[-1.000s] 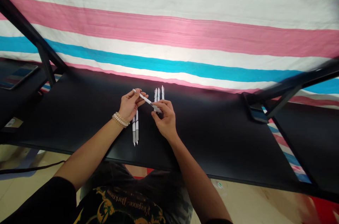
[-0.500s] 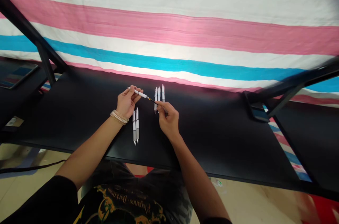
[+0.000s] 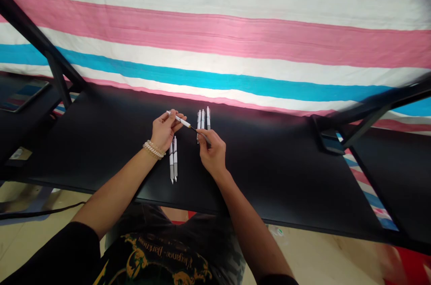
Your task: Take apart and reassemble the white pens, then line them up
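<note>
My left hand (image 3: 164,129) is closed on the white barrel (image 3: 182,121) of a pen, which slants down to the right. A thin dark refill (image 3: 193,128) runs from the barrel's lower end to my right hand (image 3: 213,150). That hand pinches the refill's other end, where a grey pen grip (image 3: 206,139) shows at the fingers. Below my left hand lies a pair of white pens (image 3: 173,159) with grey grips, side by side, tips toward me. Past my right hand lie three similar pens (image 3: 203,119), their lower parts partly hidden by the fingers.
The pens lie on a black tabletop (image 3: 269,164). Black metal supports stand at the left (image 3: 57,69) and right (image 3: 346,128). A striped cloth (image 3: 215,42) hangs behind the table. A dark flat panel (image 3: 22,95) lies at the far left.
My hands have drawn slightly closer together. Less of the refill shows between the barrel and my right hand, and the yellowish part near the barrel is now mostly out of sight.
</note>
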`<state>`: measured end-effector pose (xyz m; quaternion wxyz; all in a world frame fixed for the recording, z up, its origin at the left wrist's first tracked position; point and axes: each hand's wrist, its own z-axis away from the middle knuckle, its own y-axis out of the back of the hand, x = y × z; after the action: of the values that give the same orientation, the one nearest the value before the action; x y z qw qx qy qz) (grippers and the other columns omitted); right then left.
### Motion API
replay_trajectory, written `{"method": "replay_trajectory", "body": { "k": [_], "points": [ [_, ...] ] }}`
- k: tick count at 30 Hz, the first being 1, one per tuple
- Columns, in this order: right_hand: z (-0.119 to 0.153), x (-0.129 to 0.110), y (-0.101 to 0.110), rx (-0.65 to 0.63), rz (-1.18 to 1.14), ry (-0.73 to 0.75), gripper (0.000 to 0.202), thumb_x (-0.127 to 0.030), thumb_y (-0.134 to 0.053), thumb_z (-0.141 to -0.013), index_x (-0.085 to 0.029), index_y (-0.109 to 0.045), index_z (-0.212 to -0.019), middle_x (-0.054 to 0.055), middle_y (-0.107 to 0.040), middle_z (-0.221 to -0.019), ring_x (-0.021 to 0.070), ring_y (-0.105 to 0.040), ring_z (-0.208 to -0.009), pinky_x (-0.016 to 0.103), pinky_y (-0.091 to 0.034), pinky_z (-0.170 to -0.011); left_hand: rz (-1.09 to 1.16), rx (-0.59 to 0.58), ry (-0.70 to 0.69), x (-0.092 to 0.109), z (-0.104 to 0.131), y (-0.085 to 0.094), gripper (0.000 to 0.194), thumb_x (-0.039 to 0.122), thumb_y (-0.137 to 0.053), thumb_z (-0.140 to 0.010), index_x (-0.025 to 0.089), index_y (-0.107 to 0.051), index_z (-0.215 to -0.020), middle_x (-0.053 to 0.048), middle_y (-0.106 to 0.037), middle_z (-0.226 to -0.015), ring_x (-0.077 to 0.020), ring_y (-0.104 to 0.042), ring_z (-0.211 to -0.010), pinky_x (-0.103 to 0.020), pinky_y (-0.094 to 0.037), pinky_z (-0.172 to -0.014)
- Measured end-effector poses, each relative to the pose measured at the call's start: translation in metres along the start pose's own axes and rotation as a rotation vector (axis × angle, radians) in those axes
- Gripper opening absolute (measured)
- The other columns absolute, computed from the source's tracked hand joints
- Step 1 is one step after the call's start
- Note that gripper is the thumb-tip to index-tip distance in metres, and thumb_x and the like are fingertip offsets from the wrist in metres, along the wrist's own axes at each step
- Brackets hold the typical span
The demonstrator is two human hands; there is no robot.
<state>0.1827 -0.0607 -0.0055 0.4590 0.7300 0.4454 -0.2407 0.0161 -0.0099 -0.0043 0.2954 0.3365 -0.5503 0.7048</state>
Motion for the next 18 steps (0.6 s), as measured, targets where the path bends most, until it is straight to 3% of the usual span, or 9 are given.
{"method": "replay_trajectory", "body": {
  "k": [8,14,18],
  "points": [
    [0.006,0.0034,-0.0075,0.062,0.024,0.008,0.016,-0.03,-0.058,-0.094,-0.025,-0.061,-0.11,0.005,-0.072,-0.096,0.0195,-0.07,-0.08,0.032,-0.056,-0.077,-0.088,-0.108,-0.008,-0.0093,0.0111,-0.0068,0.035,0.042,-0.08,-0.077,0.013,-0.066,-0.092,-0.009,-0.073,-0.09,-0.0205,-0.074,-0.085,-0.034,-0.06,-0.081],
    [0.0057,0.0021,-0.0053,0.073,0.076,-0.005,0.012,-0.033,-0.058,-0.094,-0.025,-0.062,-0.102,0.004,-0.072,-0.087,0.0184,-0.068,-0.071,0.032,-0.055,-0.073,-0.066,-0.145,0.051,-0.0071,0.0104,-0.0061,0.035,0.041,-0.081,-0.076,0.013,-0.066,-0.091,-0.009,-0.072,-0.09,-0.0212,-0.073,-0.086,-0.038,-0.059,-0.086],
    [0.0042,0.0025,-0.0051,-0.033,-0.111,-0.154,0.018,-0.039,-0.054,-0.097,-0.023,-0.058,-0.105,0.002,-0.072,-0.079,0.015,-0.066,-0.057,0.028,-0.054,-0.06,-0.075,-0.141,0.041,-0.007,0.0108,-0.0069,0.035,0.041,-0.081,-0.076,0.013,-0.066,-0.091,-0.009,-0.072,-0.089,-0.0212,-0.073,-0.084,-0.039,-0.059,-0.084]
  ]
}}
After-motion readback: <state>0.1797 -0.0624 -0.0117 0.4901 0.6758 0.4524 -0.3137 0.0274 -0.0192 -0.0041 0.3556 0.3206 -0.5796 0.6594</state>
